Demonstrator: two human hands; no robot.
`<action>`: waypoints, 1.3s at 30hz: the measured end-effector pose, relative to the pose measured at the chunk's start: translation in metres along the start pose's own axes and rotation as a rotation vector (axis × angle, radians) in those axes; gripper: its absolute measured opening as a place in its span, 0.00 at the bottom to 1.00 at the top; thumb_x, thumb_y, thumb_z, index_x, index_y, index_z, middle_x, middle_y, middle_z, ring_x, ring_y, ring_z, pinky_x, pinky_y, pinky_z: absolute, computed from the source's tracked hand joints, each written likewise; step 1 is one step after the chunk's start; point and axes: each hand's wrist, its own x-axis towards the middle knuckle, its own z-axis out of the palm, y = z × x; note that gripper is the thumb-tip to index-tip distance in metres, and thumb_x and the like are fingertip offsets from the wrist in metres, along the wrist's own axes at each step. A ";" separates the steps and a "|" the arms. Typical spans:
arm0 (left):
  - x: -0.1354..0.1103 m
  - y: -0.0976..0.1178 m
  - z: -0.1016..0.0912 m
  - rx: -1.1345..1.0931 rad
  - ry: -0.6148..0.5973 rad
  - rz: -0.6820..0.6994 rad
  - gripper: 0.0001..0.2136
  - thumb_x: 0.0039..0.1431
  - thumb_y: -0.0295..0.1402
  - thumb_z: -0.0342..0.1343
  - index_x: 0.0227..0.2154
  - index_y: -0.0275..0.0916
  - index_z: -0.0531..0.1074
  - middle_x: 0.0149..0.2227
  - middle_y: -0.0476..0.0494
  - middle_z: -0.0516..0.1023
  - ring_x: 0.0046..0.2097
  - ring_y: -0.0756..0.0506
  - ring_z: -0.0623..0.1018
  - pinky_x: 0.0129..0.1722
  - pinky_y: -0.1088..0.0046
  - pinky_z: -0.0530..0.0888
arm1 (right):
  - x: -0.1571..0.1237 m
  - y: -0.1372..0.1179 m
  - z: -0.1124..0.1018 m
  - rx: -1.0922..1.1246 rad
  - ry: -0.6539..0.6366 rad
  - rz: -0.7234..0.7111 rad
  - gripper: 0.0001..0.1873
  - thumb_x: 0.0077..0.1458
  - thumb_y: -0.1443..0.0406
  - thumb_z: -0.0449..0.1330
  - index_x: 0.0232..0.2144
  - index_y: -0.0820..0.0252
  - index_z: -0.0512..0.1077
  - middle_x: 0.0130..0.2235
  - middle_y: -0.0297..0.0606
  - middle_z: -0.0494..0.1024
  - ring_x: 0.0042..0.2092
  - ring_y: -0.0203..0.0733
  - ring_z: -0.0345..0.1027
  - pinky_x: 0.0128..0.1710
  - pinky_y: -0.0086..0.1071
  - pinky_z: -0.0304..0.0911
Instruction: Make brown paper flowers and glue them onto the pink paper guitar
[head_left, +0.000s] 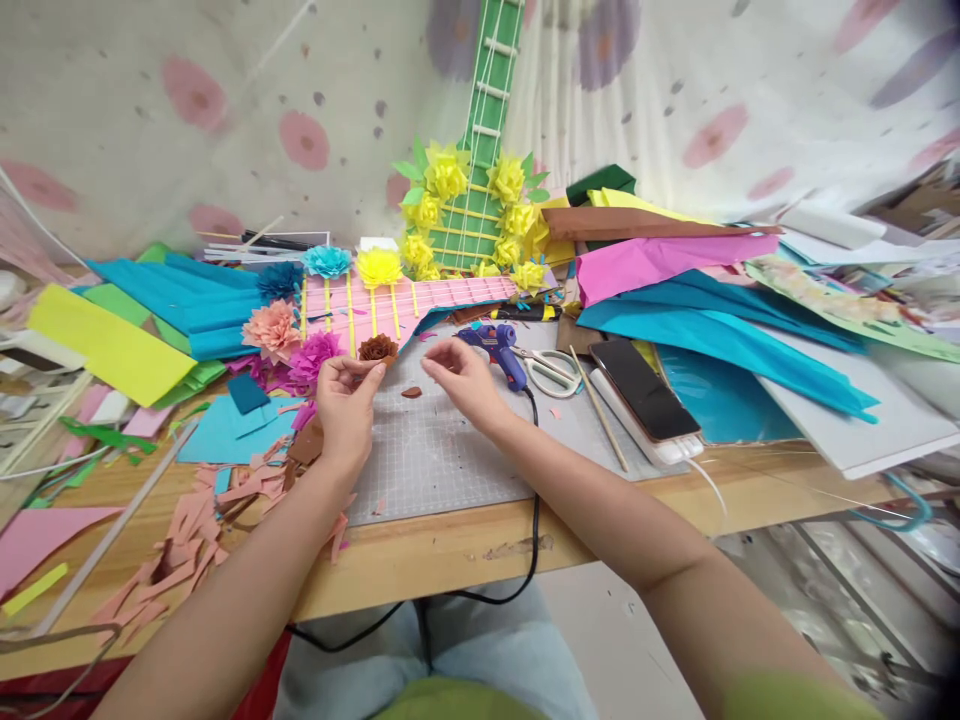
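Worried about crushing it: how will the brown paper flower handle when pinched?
Probably very light and easily crushed: the brown paper flower by the left hand looks like thin rolled paper. Unlikely to roll, since it looks squat.

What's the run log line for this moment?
left hand: fingertips on brown paper flower | right hand: fingers loosely curled, nothing seen held, beside blue glue gun | surface: grey cutting mat, brown scrap between hands

A blue glue gun (499, 350) lies beside scissors (553, 372) on the cutting mat (450, 455), a phone (643, 390) nearby
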 end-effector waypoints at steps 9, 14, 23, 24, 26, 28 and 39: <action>0.007 -0.002 -0.004 -0.083 0.091 -0.198 0.15 0.36 0.32 0.66 0.26 0.39 0.64 0.26 0.52 0.75 0.28 0.53 0.74 0.28 0.79 0.67 | 0.015 -0.003 0.047 0.462 -0.140 0.408 0.11 0.44 0.65 0.64 0.27 0.60 0.65 0.29 0.30 0.72 0.30 0.29 0.67 0.33 0.26 0.64; 0.007 0.002 -0.005 -0.036 0.015 -0.150 0.15 0.39 0.34 0.64 0.29 0.40 0.63 0.29 0.50 0.76 0.31 0.52 0.76 0.32 0.76 0.70 | 0.016 -0.006 0.038 0.323 -0.148 0.397 0.10 0.46 0.63 0.63 0.26 0.59 0.64 0.26 0.30 0.73 0.27 0.31 0.66 0.24 0.24 0.58; 0.018 0.009 -0.012 0.094 -0.247 -0.225 0.18 0.36 0.30 0.63 0.30 0.41 0.61 0.27 0.49 0.78 0.31 0.48 0.77 0.33 0.71 0.72 | 0.024 0.001 0.015 0.215 -0.394 0.230 0.11 0.45 0.67 0.62 0.30 0.58 0.62 0.23 0.26 0.71 0.24 0.30 0.64 0.23 0.24 0.60; 0.018 0.009 -0.012 0.103 -0.252 -0.228 0.18 0.35 0.30 0.63 0.30 0.41 0.60 0.27 0.50 0.78 0.30 0.48 0.77 0.33 0.71 0.72 | 0.024 0.001 0.015 0.189 -0.400 0.208 0.12 0.45 0.67 0.61 0.31 0.57 0.61 0.23 0.26 0.71 0.24 0.29 0.63 0.23 0.24 0.60; 0.017 0.007 -0.011 0.114 -0.233 -0.224 0.19 0.34 0.29 0.63 0.29 0.41 0.60 0.25 0.52 0.76 0.29 0.50 0.77 0.32 0.73 0.72 | 0.024 0.001 0.015 0.144 -0.411 0.174 0.13 0.45 0.68 0.61 0.32 0.56 0.60 0.23 0.25 0.71 0.23 0.29 0.62 0.23 0.24 0.60; 0.016 0.005 -0.010 0.117 -0.207 -0.221 0.19 0.33 0.28 0.64 0.29 0.41 0.60 0.23 0.54 0.75 0.27 0.51 0.76 0.31 0.75 0.71 | 0.023 0.003 0.017 0.125 -0.401 0.161 0.13 0.45 0.68 0.60 0.32 0.56 0.59 0.22 0.24 0.70 0.22 0.28 0.61 0.23 0.23 0.60; 0.010 0.002 -0.005 0.061 -0.041 -0.157 0.21 0.37 0.29 0.64 0.32 0.42 0.57 0.26 0.52 0.76 0.26 0.52 0.75 0.28 0.76 0.71 | 0.017 0.007 0.036 0.316 -0.210 0.358 0.11 0.46 0.63 0.63 0.29 0.59 0.64 0.26 0.29 0.72 0.28 0.30 0.68 0.27 0.24 0.64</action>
